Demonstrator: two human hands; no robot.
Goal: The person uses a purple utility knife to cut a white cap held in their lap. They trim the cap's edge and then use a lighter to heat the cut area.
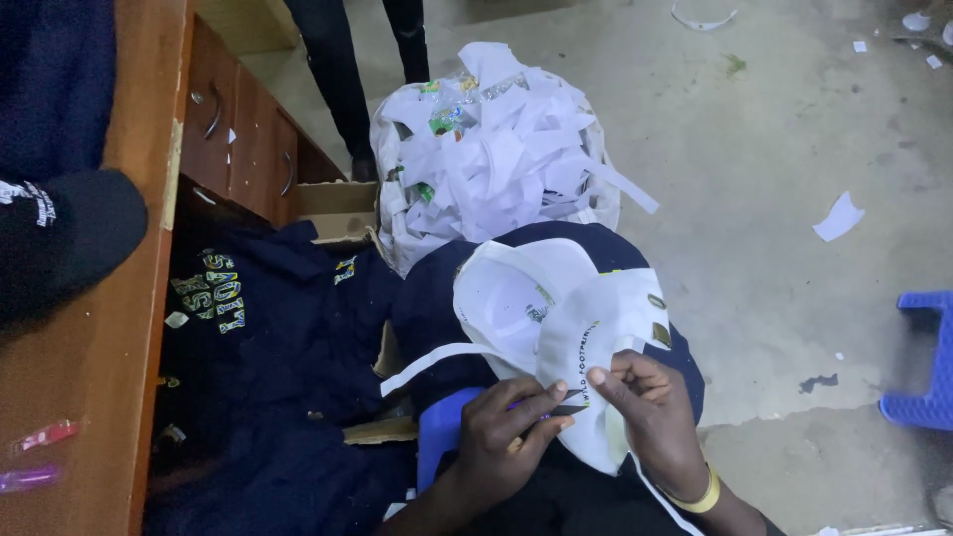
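The person's 2 hands work at the bottom of the view, close together over the lap. The left hand (506,437) is curled around a small dark tool, likely scissors (556,405), whose tip lies against a white paper sheet (586,347). The right hand (650,412), with a yellow bangle (700,496) at the wrist, pinches the lower edge of the same sheet between thumb and fingers. The sheet is large, curved and bears small printed patches; a long white strip (432,362) trails off it to the left. It rests on the person's dark-clad knees, above a blue stool (442,437).

Just left of the hands, dark blue shirts (268,328) with yellow lettering lie heaped in a cardboard box (342,213). A wooden desk (99,377) with drawers stands further left, a black cap (65,233) on its top.

Beyond the sheet sits a bag (496,149) stuffed with white paper offcuts. Behind it stand another person's legs (333,69) in dark trousers. Paper scraps (839,218) dot the concrete floor (774,149), and a blue plastic stool (923,362) stands at the right edge.
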